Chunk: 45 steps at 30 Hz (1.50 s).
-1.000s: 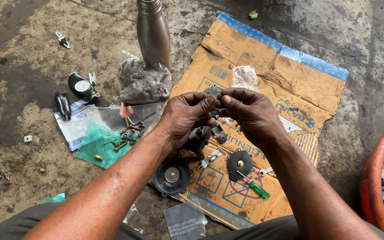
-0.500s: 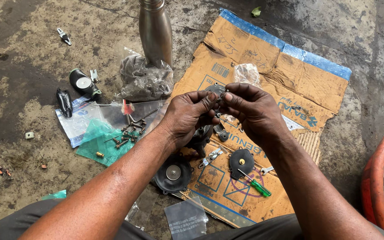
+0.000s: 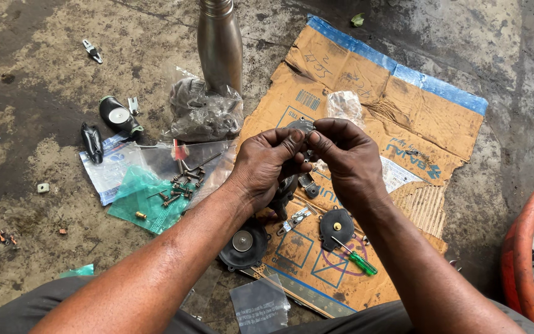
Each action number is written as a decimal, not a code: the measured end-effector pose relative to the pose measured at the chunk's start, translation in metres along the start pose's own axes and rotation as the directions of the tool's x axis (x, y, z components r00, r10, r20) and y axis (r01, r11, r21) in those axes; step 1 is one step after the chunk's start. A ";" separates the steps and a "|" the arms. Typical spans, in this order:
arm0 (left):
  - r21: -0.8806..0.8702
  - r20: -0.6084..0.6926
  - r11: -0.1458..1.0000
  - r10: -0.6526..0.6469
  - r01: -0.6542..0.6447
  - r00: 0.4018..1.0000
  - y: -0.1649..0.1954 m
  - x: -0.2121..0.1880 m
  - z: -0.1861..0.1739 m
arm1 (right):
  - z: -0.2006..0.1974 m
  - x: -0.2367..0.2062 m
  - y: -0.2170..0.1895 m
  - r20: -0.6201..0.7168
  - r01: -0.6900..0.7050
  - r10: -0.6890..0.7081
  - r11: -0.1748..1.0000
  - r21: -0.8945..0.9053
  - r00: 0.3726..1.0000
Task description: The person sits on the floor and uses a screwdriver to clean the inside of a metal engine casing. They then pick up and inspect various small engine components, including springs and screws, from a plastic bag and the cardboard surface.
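My left hand (image 3: 266, 168) and my right hand (image 3: 348, 159) meet above a flattened cardboard sheet (image 3: 403, 117), fingertips pinched together on a small dark metal part (image 3: 301, 126) that they mostly hide. Under the hands lie a dark round diaphragm disc (image 3: 245, 245), a second black disc (image 3: 336, 225), a small green-handled screwdriver (image 3: 356, 260) and a small metal bracket (image 3: 295, 219).
A steel bottle (image 3: 220, 44) stands at the top, with a crumpled clear bag (image 3: 201, 112) in front of it. Plastic bags with several screws (image 3: 174, 192) and black parts (image 3: 116, 115) lie left. An orange-rimmed container (image 3: 525, 247) sits at the right edge.
Both hands have stayed together over the cardboard, with the fingers shifting slightly on the small part. The view has moved a little.
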<state>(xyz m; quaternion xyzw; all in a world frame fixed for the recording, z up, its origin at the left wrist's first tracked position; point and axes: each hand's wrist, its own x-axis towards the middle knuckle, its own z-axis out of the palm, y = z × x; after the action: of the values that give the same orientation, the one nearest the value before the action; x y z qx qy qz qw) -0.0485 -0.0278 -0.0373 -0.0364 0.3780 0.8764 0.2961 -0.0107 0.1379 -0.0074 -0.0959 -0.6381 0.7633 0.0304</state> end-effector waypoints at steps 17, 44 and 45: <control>-0.040 -0.056 0.993 0.105 -0.107 0.993 -0.006 -0.004 0.007 | 0.020 -0.010 0.007 -0.067 0.218 -0.221 0.975 -0.051 0.973; -0.139 0.196 0.982 0.154 -0.128 0.968 0.011 0.002 0.002 | 0.040 -0.030 -0.023 0.134 0.248 -0.211 0.746 -0.618 0.968; -0.117 0.216 0.986 0.143 -0.120 0.966 0.010 0.002 0.002 | 0.039 -0.028 -0.022 0.113 0.230 -0.205 0.758 -0.610 0.972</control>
<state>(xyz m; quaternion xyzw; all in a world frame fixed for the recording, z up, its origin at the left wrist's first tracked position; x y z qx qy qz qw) -0.0550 -0.0307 -0.0301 0.0723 0.2983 0.9109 0.2757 0.0082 0.0998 0.0236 -0.0109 -0.8601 0.5047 0.0731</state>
